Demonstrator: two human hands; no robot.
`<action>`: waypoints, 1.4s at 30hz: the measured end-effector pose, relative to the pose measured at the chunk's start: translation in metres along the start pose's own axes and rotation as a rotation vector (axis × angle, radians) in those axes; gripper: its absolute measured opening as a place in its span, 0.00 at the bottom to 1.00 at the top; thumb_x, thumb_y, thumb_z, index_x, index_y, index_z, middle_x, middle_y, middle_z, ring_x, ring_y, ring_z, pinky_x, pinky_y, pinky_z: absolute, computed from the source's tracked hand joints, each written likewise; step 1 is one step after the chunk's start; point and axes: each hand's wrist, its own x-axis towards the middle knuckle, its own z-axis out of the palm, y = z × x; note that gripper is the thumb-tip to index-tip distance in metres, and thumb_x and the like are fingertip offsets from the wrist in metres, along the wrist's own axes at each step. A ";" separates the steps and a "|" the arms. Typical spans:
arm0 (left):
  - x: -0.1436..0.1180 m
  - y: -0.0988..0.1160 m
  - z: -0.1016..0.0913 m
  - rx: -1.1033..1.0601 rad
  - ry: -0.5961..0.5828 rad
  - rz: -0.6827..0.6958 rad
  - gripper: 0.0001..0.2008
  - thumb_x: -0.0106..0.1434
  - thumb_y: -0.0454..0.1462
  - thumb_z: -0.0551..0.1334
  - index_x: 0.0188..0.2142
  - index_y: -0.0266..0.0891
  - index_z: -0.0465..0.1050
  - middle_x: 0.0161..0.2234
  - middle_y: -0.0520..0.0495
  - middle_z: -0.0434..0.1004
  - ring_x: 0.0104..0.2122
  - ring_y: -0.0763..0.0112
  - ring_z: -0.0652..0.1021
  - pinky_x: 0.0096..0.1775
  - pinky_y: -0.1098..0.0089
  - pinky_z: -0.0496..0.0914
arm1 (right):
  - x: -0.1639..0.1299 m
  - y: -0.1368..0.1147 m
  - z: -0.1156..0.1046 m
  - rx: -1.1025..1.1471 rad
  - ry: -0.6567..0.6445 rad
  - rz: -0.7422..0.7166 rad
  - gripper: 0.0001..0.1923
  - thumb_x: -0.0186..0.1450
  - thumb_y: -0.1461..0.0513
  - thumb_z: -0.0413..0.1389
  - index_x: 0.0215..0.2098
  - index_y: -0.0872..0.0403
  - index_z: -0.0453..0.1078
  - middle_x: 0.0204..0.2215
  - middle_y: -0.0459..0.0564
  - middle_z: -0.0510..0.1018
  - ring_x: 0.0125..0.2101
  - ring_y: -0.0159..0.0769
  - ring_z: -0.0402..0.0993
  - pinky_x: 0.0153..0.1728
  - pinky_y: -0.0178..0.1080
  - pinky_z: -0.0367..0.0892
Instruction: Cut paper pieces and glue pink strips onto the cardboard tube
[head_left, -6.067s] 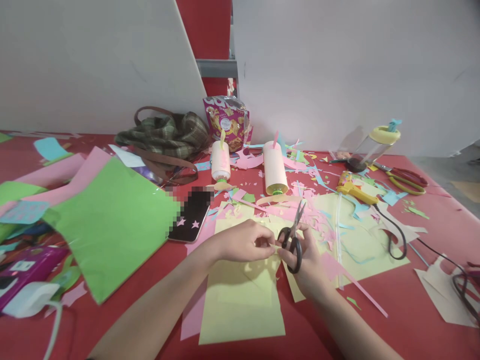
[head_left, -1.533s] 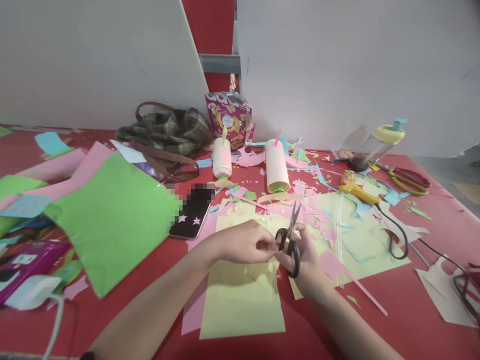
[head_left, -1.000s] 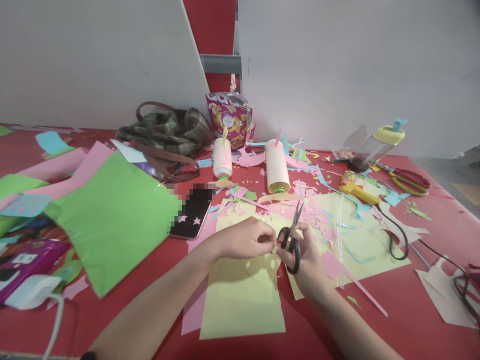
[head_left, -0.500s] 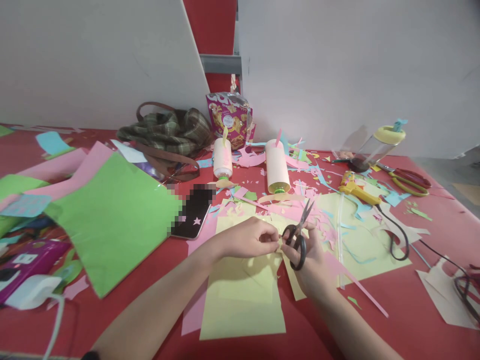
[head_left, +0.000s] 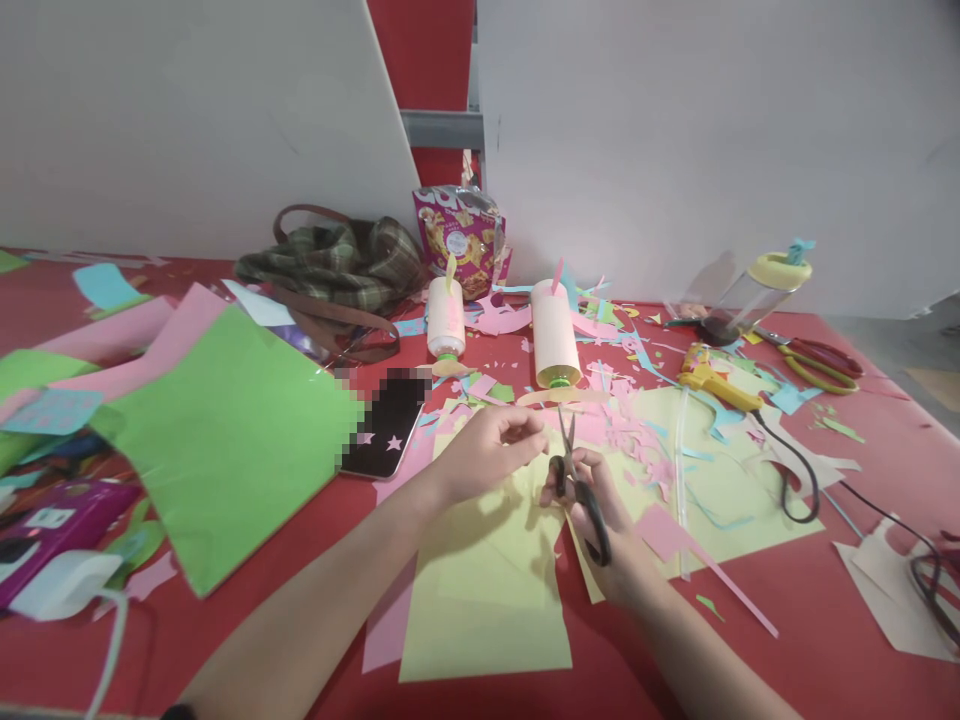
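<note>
Across the red table, the big green sheet on the left looks uncut, and the near part of the yellow sheet at the centre seems whole too, so plenty of paper appears unused. The left hand has its fingers curled near the blades; whether it pinches a small piece, I cannot tell. The right hand grips by the handles the scissors, just above the yellow paper, blades slightly parted and pointing far. Two paper-wrapped cylinders at the far centre already carry upright tabs. On the phone lie two pink stars, apparently finished. Pink scraps to the right suggest much cutting is done; how much is left does not show.
</note>
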 end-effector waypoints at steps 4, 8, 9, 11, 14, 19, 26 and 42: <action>0.000 0.001 0.003 -0.051 0.078 0.023 0.08 0.55 0.34 0.52 0.20 0.35 0.60 0.20 0.56 0.59 0.22 0.80 0.63 0.26 0.76 0.58 | -0.002 -0.001 0.000 -0.021 -0.083 -0.004 0.19 0.55 0.51 0.52 0.40 0.47 0.52 0.32 0.46 0.59 0.33 0.33 0.60 0.32 0.35 0.55; -0.002 0.003 0.007 -0.082 0.081 0.035 0.08 0.55 0.33 0.52 0.20 0.35 0.60 0.20 0.56 0.61 0.21 0.81 0.64 0.26 0.77 0.59 | -0.002 -0.004 0.000 -0.038 -0.099 -0.001 0.19 0.55 0.50 0.51 0.40 0.48 0.52 0.33 0.46 0.58 0.34 0.34 0.59 0.32 0.36 0.55; -0.003 0.003 0.008 -0.090 0.068 0.035 0.08 0.55 0.32 0.52 0.20 0.35 0.60 0.20 0.56 0.61 0.21 0.81 0.64 0.26 0.77 0.60 | -0.002 -0.004 0.000 -0.043 -0.100 -0.004 0.19 0.55 0.49 0.50 0.40 0.48 0.52 0.33 0.47 0.59 0.34 0.35 0.59 0.32 0.36 0.55; -0.003 0.003 0.010 -0.106 0.042 0.036 0.09 0.56 0.32 0.51 0.20 0.36 0.60 0.19 0.56 0.63 0.20 0.81 0.65 0.25 0.78 0.60 | -0.002 -0.004 0.000 -0.047 -0.099 -0.015 0.19 0.55 0.49 0.50 0.40 0.48 0.52 0.33 0.47 0.59 0.35 0.35 0.59 0.33 0.37 0.54; -0.004 0.003 0.011 -0.107 0.026 0.047 0.09 0.56 0.33 0.51 0.21 0.36 0.61 0.18 0.56 0.64 0.19 0.81 0.66 0.25 0.78 0.61 | -0.001 -0.002 0.000 -0.039 -0.095 -0.021 0.19 0.55 0.49 0.50 0.40 0.48 0.53 0.33 0.47 0.59 0.35 0.36 0.59 0.33 0.37 0.54; -0.005 0.003 0.013 -0.125 0.043 0.055 0.09 0.56 0.32 0.51 0.20 0.36 0.60 0.17 0.56 0.64 0.18 0.82 0.67 0.25 0.77 0.62 | -0.001 0.000 -0.001 -0.030 -0.090 -0.027 0.19 0.56 0.49 0.49 0.40 0.49 0.52 0.34 0.48 0.59 0.35 0.36 0.59 0.33 0.38 0.55; -0.005 -0.001 0.021 -0.213 0.043 0.013 0.09 0.58 0.34 0.50 0.21 0.37 0.58 0.17 0.56 0.64 0.17 0.80 0.68 0.25 0.74 0.65 | -0.001 -0.001 0.002 -0.042 -0.067 -0.039 0.18 0.57 0.49 0.48 0.40 0.49 0.52 0.33 0.48 0.61 0.34 0.37 0.59 0.33 0.38 0.55; -0.005 -0.003 0.027 -0.153 0.144 0.042 0.09 0.57 0.34 0.51 0.21 0.37 0.59 0.17 0.56 0.63 0.18 0.81 0.67 0.25 0.76 0.63 | -0.002 0.000 0.001 -0.043 -0.008 -0.016 0.14 0.58 0.52 0.48 0.38 0.49 0.53 0.29 0.45 0.59 0.29 0.32 0.56 0.29 0.35 0.55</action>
